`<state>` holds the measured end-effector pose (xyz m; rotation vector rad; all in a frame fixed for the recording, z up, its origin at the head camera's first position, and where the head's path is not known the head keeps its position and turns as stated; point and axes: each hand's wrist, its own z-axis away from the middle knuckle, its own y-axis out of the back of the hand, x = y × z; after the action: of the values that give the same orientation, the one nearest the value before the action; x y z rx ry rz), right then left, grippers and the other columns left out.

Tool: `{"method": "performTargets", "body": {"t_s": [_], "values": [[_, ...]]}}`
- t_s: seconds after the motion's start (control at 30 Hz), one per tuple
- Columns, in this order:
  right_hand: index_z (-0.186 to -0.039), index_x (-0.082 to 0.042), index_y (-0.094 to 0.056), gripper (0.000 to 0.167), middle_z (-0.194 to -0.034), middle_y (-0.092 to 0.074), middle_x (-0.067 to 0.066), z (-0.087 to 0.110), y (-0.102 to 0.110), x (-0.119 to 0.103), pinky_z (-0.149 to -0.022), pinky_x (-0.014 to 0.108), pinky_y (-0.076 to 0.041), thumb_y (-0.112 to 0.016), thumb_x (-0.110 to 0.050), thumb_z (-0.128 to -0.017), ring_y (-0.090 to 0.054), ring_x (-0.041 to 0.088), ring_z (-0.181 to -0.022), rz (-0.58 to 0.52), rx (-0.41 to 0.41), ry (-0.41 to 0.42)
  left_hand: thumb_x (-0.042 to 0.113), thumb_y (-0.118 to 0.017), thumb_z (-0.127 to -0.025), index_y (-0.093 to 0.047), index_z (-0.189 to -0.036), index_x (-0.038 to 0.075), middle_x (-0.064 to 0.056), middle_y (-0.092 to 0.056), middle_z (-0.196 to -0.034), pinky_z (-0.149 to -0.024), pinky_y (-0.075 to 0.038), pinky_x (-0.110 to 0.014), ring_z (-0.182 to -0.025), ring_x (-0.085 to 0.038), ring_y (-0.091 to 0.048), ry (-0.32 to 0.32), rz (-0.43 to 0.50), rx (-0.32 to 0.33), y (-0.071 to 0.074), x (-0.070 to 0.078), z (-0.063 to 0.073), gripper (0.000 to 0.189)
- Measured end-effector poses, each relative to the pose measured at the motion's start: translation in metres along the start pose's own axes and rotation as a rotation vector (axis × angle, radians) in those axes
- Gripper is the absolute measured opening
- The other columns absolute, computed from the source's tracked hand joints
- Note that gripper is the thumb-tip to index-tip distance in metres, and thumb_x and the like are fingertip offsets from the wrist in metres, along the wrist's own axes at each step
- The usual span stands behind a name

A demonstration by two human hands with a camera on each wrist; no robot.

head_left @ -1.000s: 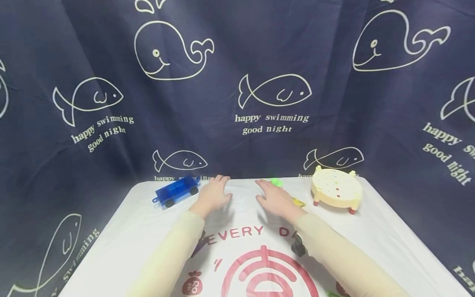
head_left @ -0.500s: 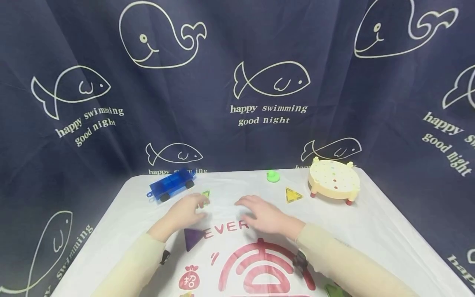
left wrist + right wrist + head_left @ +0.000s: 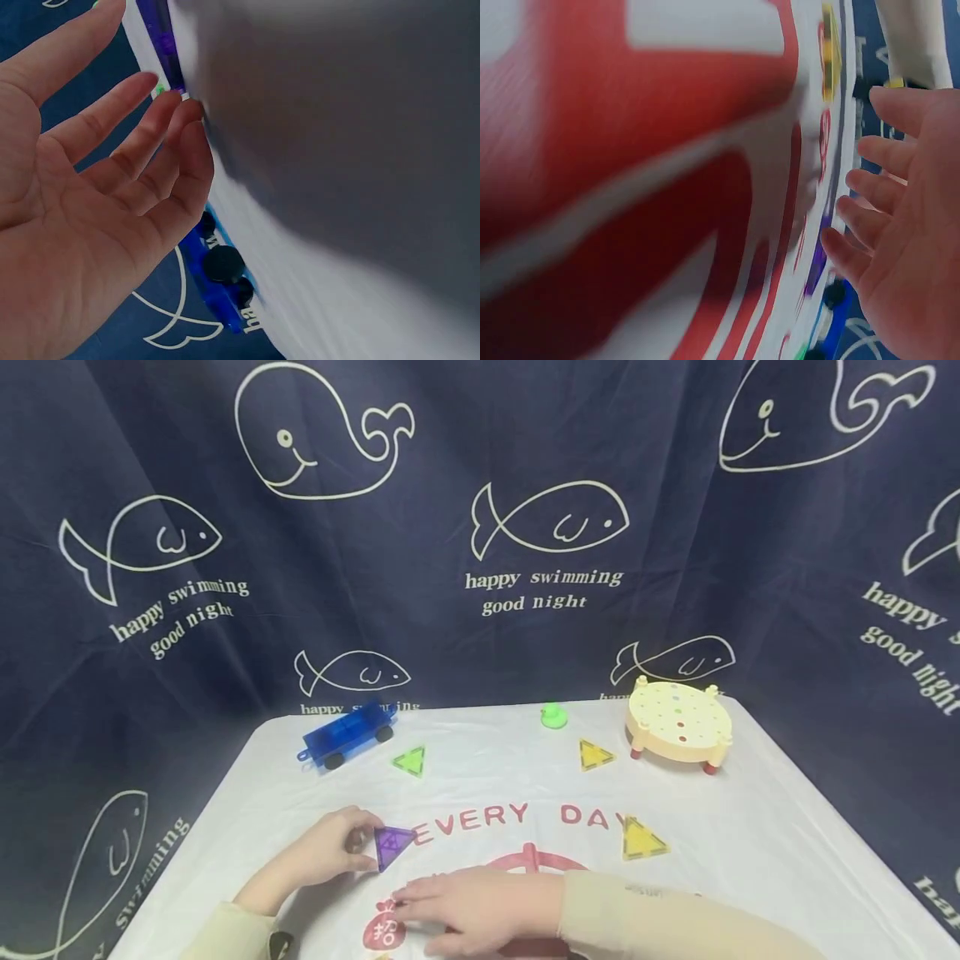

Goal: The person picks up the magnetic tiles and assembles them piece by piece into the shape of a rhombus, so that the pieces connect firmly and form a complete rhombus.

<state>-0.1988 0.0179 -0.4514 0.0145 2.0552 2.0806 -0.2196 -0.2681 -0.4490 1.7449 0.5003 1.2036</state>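
Purple triangle (image 3: 393, 847) is pinched by your left hand (image 3: 324, 853) (right hand (image 3: 476, 908) loosely spread), seemingly a grasping step needing steadiness next.

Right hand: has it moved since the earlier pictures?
Yes: the right hand moved left and down the head view, past the word EVERY to the red bag print.

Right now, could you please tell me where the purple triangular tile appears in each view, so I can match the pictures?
Head: purple tile, lower half, left of centre.
Left wrist: purple tile, a narrow strip at the top, left of centre.
Right wrist: purple tile, a blurred strip right of centre, below the middle.
Shared landmark: blue wagon.
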Motion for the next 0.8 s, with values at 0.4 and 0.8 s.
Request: {"method": "performTargets", "body": {"t_s": [0.4, 0.8], "values": [[-0.161, -0.023, -0.032, 0.059, -0.160, -0.037, -0.014, -0.023, -0.013, -0.023, -0.110, 0.009, -0.021, -0.049, -0.041, -0.107, -0.029, -0.011, -0.139, -0.034, -0.133, 0.157, 0.024, -0.091, -0.069, -0.068, -0.118, 0.000, 0.004, -0.056, -0.087, -0.067, -0.049, -0.030, -0.075, -0.011, -0.051, 0.033, -0.028, 0.006, -0.009, -0.004, -0.004, 0.059], [-0.163, -0.022, -0.025, 0.057, -0.167, -0.020, -0.011, 0.002, -0.010, -0.013, -0.114, 0.012, -0.017, -0.039, -0.041, -0.110, -0.015, -0.002, -0.149, 0.026, -0.124, 0.155, 0.023, -0.093, -0.064, -0.069, -0.114, 0.001, 0.005, -0.055, -0.086, -0.067, -0.049, -0.030, -0.075, -0.011, -0.051, 0.068, -0.057, 0.019, -0.010, -0.005, -0.005, 0.059]]}}
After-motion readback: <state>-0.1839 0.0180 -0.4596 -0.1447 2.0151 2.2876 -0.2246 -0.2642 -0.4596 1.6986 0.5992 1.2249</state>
